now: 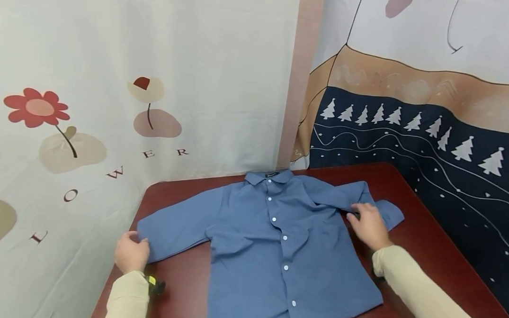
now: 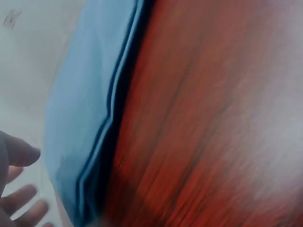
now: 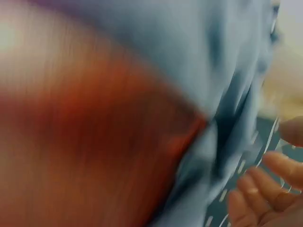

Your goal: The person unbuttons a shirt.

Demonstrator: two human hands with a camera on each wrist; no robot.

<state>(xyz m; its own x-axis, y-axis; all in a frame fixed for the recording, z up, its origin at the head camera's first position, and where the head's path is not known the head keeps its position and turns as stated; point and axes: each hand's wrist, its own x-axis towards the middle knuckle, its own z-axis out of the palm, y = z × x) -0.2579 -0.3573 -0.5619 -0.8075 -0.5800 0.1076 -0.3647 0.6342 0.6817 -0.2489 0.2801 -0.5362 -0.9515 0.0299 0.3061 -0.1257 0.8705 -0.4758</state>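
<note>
The blue shirt (image 1: 249, 272) lies front-up on the surface (image 1: 181, 279), probably light, soft and limp — creasing easily. Sleeve ends (image 1: 153, 228), left and right of its collar (image 1: 283, 177), suit pinching; left grip (image 1: 132, 252) and right grip (image 1: 368, 225), fingers loosely parted, hold nothing — each near a sleeve.

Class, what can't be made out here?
Lower-left corner of blue button-up shirt: cut off by head view's bottom edge.
Near edge of red table: same cut, head view.
Lettering on collar label: too small, head view.
Shirt weave by right hand: blurred, right wrist view.
</note>
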